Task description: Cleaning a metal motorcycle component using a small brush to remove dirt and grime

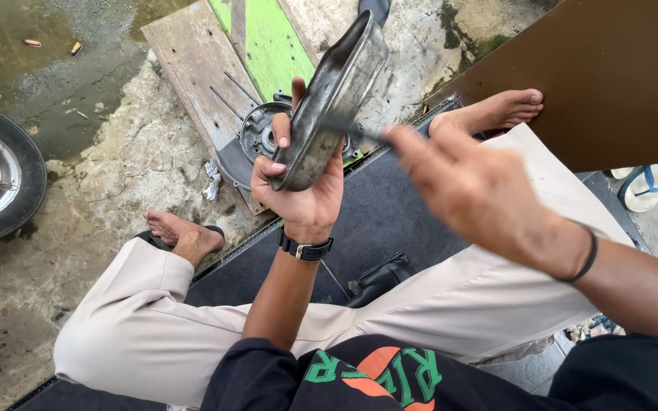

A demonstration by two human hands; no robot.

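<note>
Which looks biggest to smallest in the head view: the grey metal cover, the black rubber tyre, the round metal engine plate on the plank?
1. Grey metal cover, though nearest the camera.
2. Black rubber tyre, partly cut off.
3. Round metal engine plate, partly hidden.

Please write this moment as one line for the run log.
left hand: grips grey metal cover, tilted | right hand: blurred, thin tool against cover | engine part: on wooden board

Single head-worn camera, looking steeply down from above the seated person's chest and facing forward past the knees to the wet concrete floor (123, 164), close in on both hands, with the left hand's fingers (282, 129) mid-frame and wooden boards (192, 53) beyond them.
</note>
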